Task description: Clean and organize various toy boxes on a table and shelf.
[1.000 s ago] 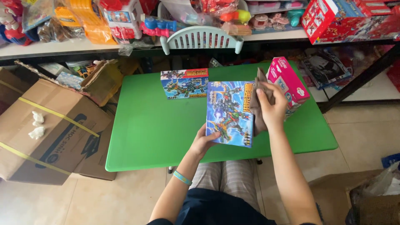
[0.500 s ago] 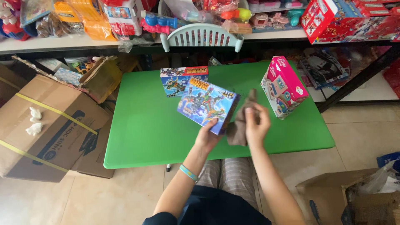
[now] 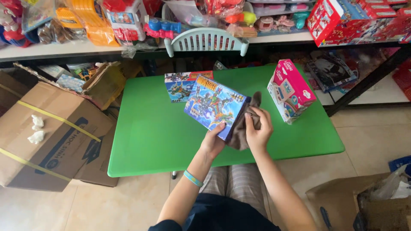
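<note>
- Blue toy box (image 3: 214, 107), printed with robot dragon art, is held tilted above the green table (image 3: 150, 132), its lower corner gripped by the left hand (image 3: 212, 143) with the thumb on the printed face and the fingers hidden beneath.
- A brown cloth (image 3: 240, 132) is pressed against the box's right edge by the right hand (image 3: 258, 130), whose fingers are curled around the cloth.
- A second dragon box (image 3: 177, 85) is seen lying on the table just behind the held one, partly covered by it.
- A pink toy box (image 3: 291, 90) is stood tilted on the table to the right, apart from the hands.
- A pale plastic chair (image 3: 206, 39) is set at the table's far edge, below a shelf of toys.
- Cardboard cartons (image 3: 47, 132) are stacked on the floor at the left.
</note>
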